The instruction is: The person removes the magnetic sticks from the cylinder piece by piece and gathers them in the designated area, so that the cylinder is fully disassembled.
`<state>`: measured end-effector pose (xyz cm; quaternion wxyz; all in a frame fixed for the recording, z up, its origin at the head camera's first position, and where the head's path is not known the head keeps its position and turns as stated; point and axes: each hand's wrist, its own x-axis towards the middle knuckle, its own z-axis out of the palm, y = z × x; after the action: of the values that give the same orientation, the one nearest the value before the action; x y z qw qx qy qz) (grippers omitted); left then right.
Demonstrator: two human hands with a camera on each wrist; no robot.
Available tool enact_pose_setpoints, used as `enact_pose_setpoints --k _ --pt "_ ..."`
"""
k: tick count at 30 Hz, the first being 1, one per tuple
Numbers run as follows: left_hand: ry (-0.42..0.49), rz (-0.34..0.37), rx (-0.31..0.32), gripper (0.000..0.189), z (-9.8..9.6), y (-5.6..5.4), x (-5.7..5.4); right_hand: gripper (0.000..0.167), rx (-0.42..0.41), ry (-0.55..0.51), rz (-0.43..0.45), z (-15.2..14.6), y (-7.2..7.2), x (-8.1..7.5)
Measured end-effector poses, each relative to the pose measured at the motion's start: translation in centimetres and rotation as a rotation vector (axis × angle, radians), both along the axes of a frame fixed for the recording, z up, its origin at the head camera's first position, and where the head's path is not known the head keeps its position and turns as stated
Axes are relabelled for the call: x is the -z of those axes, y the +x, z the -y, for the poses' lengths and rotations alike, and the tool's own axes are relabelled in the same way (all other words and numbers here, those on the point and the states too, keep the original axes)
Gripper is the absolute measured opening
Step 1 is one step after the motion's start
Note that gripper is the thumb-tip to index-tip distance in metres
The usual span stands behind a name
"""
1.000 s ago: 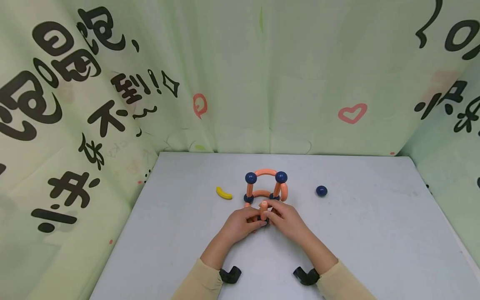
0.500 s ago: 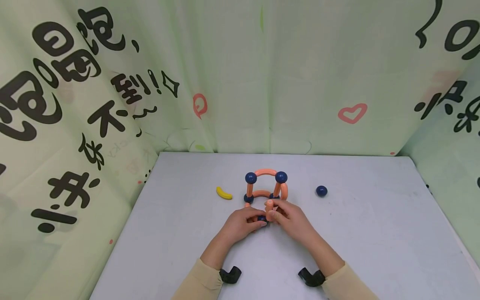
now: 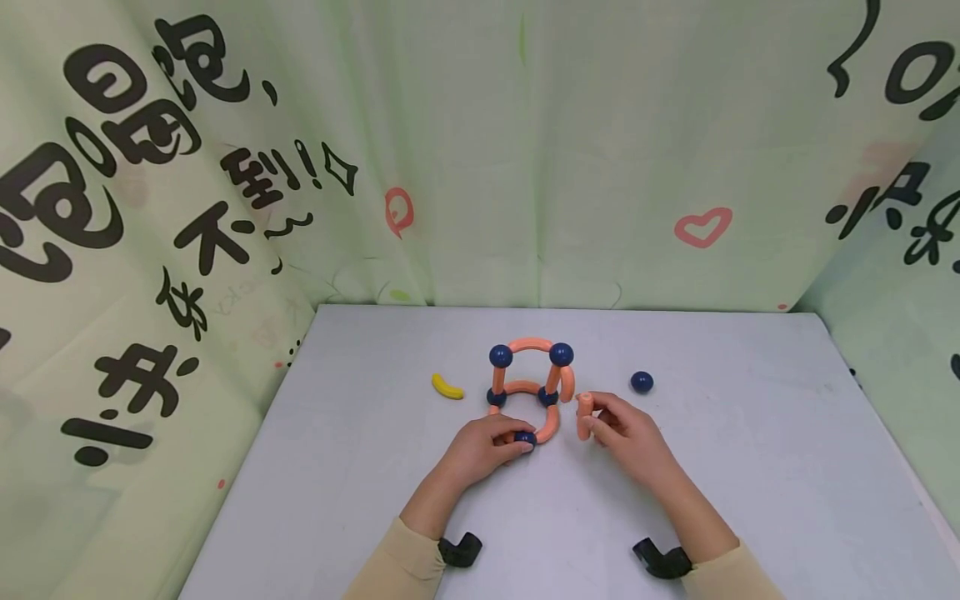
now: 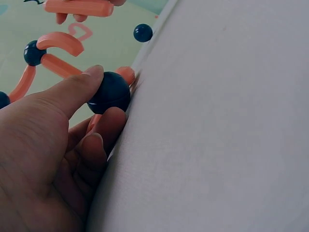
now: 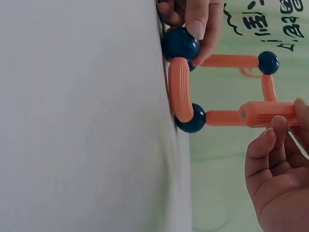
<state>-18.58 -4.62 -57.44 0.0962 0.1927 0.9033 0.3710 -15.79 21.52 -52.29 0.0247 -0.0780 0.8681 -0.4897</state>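
Observation:
A toy frame of orange rods (image 3: 530, 343) and blue balls stands mid-table, with an upright square part behind and a curved loop lying in front. My left hand (image 3: 483, 450) pinches the front blue ball (image 4: 113, 92) of that loop between thumb and fingers, low by the table. From this ball a curved orange rod (image 5: 180, 89) runs to another ball at the foot of the frame. To the right of the frame, my right hand (image 3: 628, 432) holds a separate orange rod (image 3: 584, 417) upright between thumb and fingertips. One curved rod (image 3: 567, 383) hangs from the upper right ball.
A curved yellow piece (image 3: 447, 387) lies left of the frame. Off to the right sits a loose blue ball (image 3: 642, 382). The white table (image 3: 360, 467) is bounded by a light green curtain (image 3: 480, 167) at the back and sides.
My right hand has moved right, carrying the orange rod away from the left hand and uncovering the curved rod in front. The left hand stays on its ball.

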Motion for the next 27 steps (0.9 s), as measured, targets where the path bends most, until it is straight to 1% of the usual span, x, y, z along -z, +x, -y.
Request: enact_pose_setpoints --k 8,11,20,25,27 --pt "0.011 0.008 -0.002 0.027 0.0 0.0 -0.1 0.040 0.100 0.048 0.031 -3.4 -0.3 0.5" --pt "0.013 0.013 -0.005 0.027 0.0 0.0 -0.1 0.042 0.128 0.059 0.018 -4.6 -0.5 0.6" --pt "0.016 0.013 -0.007 0.026 0.0 0.0 -0.1 0.045 0.148 0.072 -0.043 -7.2 -1.5 0.8" --pt "0.003 0.016 -0.007 0.027 0.0 0.0 -0.1 0.051 0.163 0.090 -0.041 -8.5 -2.1 0.9" --pt "0.002 0.017 -0.007 0.027 0.0 0.0 0.0 0.052 0.175 0.098 -0.025 -9.0 -2.4 1.0"
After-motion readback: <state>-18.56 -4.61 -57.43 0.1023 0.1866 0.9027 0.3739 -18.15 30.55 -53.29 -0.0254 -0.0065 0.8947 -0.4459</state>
